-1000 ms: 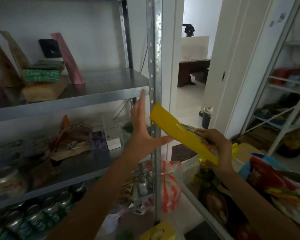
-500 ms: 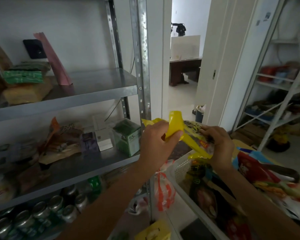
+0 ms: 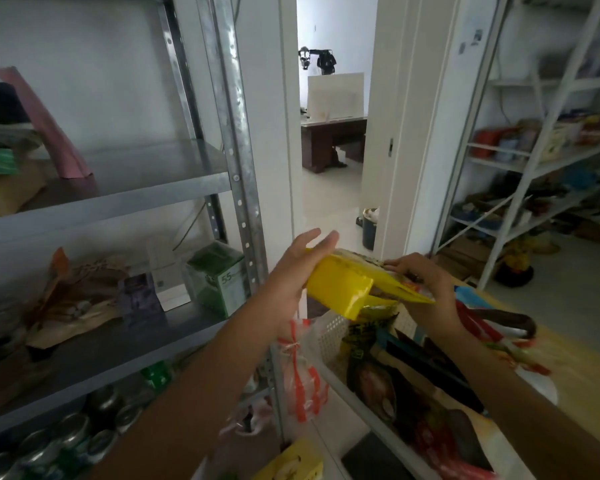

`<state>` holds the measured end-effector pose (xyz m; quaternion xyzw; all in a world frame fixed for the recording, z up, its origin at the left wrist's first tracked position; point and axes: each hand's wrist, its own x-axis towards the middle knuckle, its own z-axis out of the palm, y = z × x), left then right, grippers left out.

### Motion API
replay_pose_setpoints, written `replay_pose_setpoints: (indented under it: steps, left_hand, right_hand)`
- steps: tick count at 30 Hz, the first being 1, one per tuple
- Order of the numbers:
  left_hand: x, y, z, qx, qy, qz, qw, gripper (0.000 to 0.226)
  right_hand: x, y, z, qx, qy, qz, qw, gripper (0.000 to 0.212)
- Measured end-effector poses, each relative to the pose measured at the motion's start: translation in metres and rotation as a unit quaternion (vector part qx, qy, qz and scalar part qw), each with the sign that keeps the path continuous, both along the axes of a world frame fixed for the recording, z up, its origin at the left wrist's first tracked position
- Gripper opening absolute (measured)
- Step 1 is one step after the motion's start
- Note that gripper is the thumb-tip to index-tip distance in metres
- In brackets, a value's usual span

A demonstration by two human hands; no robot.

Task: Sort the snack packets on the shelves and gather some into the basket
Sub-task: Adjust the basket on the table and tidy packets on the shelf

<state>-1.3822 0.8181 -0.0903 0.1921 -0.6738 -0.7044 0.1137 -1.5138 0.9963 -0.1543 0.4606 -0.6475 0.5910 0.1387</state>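
Note:
A yellow snack packet is folded over above the near end of the white basket. My left hand lies against the packet's left side with its fingers stretched out straight. My right hand holds the packet's right end, fingers curled over it. The basket below is packed with several dark and red snack packets. More packets lie on the middle shelf of the grey metal rack, next to a green box.
The rack's upright post stands just left of my hands. Cans fill the lowest shelf. A pink packet leans on the upper shelf. A red-and-white bag hangs by the basket. An open doorway is ahead, a white rack at the right.
My left hand came off the rack post to the yellow packet, gripped it, and now has its fingers straight against it. The packet went from flat to folded and sank toward the basket.

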Motion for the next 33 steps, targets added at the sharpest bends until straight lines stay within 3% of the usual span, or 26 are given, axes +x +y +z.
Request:
replay_pose_setpoints:
  steps: [2, 4, 7, 12, 15, 18, 21, 23, 28, 31, 33]
  left_hand:
    - [-0.006, -0.006, -0.005, 0.012, -0.008, -0.032, 0.999, 0.047]
    - [-0.013, -0.006, -0.012, 0.019, -0.016, -0.065, 0.998, 0.033]
    - [-0.031, 0.002, -0.023, 0.002, -0.032, -0.044, 0.999, 0.045]
    - [-0.055, 0.029, -0.023, 0.043, -0.026, -0.061, 0.997, 0.058]
    - [-0.070, 0.043, -0.026, 0.126, 0.021, -0.096, 0.987, 0.072]
    - [-0.080, 0.055, -0.038, -0.024, 0.030, -0.156, 0.987, 0.057]
    - [-0.094, 0.056, -0.062, -0.100, -0.018, -0.262, 0.960, 0.095]
    - [-0.104, 0.058, -0.073, -0.107, -0.047, -0.299, 0.947, 0.103]
    - [-0.124, 0.055, -0.076, -0.118, -0.008, -0.290, 0.950, 0.059]
    - [-0.131, 0.053, -0.076, -0.145, 0.014, -0.285, 0.947, 0.055]
    - [-0.136, 0.048, -0.077, -0.169, 0.029, -0.284, 0.943, 0.053]
  right_hand:
    - [-0.008, 0.012, -0.004, 0.029, -0.063, 0.002, 0.998, 0.045]
    - [-0.017, 0.023, -0.005, 0.065, -0.084, -0.005, 0.994, 0.039]
    - [-0.030, 0.037, -0.013, 0.079, -0.115, -0.036, 0.990, 0.016]
    - [-0.029, 0.068, -0.030, 0.108, -0.253, -0.065, 0.959, 0.053]
    - [-0.022, 0.079, -0.011, 0.071, -0.219, -0.028, 0.973, 0.038]
    - [-0.020, 0.091, -0.005, 0.063, -0.209, -0.024, 0.976, 0.040]
    - [-0.021, 0.097, -0.008, 0.040, -0.246, -0.073, 0.966, 0.042]
    - [-0.016, 0.098, -0.004, 0.021, -0.295, -0.089, 0.951, 0.039]
    - [-0.008, 0.105, -0.002, 0.056, -0.363, -0.074, 0.927, 0.034]
    - [-0.011, 0.108, 0.008, 0.032, -0.388, -0.097, 0.916, 0.040]
    - [-0.011, 0.106, 0.016, 0.002, -0.364, -0.131, 0.922, 0.031]
